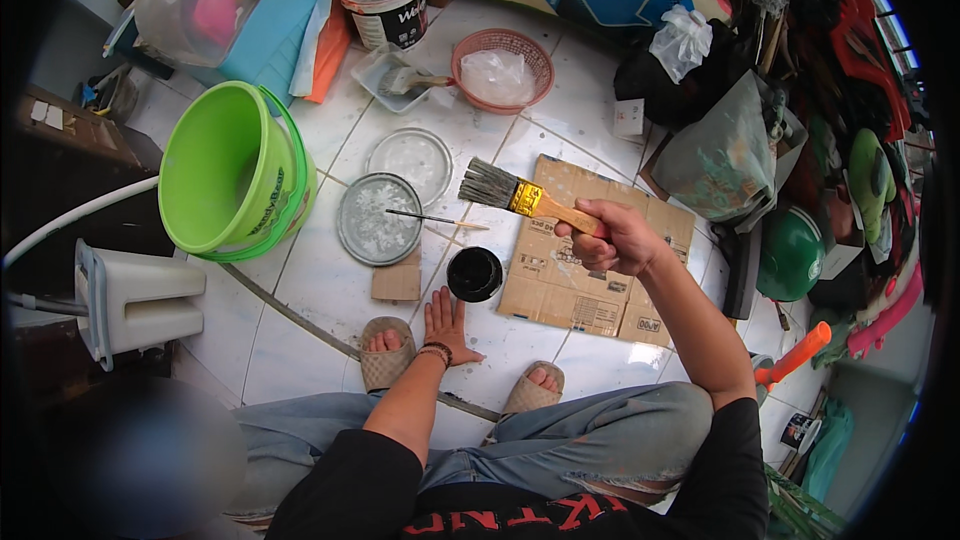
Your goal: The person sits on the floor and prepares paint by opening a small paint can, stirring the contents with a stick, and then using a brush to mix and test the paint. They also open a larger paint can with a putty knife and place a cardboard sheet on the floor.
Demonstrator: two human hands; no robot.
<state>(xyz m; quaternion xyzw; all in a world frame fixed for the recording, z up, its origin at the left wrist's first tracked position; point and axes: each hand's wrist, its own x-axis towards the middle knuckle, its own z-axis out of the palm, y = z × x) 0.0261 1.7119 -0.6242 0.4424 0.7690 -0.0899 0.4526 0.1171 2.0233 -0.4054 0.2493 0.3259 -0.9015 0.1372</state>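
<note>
A wide paintbrush [530, 200] with dark bristles, a yellow ferrule and a wooden handle is held up in my right hand [622, 240], above a flattened cardboard sheet [590, 285]. My left hand [447, 328] lies flat with fingers spread on the tiled floor, just beside a small black pot [474, 275]; the fingertips are close to its edge, and I cannot tell if they touch. Behind the pot, a thin brush [437, 220] rests across a round, white-smeared lid [372, 230]. A second round lid [412, 165] lies farther back. A small cardboard piece [397, 278] sits near the first lid.
A green bucket [225, 165] stands at the left beside a white plastic container [150, 300]. At the back are a paint tub [390, 20], a clear tray [380, 75] with another brush, and a pink basket [545, 70]. Bags and a green helmet [790, 255] crowd the right.
</note>
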